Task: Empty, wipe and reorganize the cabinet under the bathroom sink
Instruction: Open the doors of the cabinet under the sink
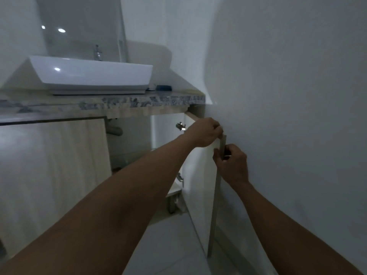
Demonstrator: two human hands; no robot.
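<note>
The right cabinet door [200, 183] under the sink stands swung wide open, its edge close to the right wall. My left hand [204, 132] grips the door's top outer corner, fingers curled over the edge. Just below it, my right hand [232, 163] pinches the door's front edge [222, 143]. Behind the door the cabinet opening [129, 143] shows a grey drain pipe [114, 130] and dim, unclear contents low down. Two metal hinges [181, 126] sit on the door's inner side.
A white vessel sink [93, 76] with a faucet [97, 53] sits on the stone countertop [111, 105]. A small blue object [163, 87] lies beside the sink. The left cabinet door [55, 159] is closed. The wall [288, 96] crowds the right side; tiled floor [168, 245] lies below.
</note>
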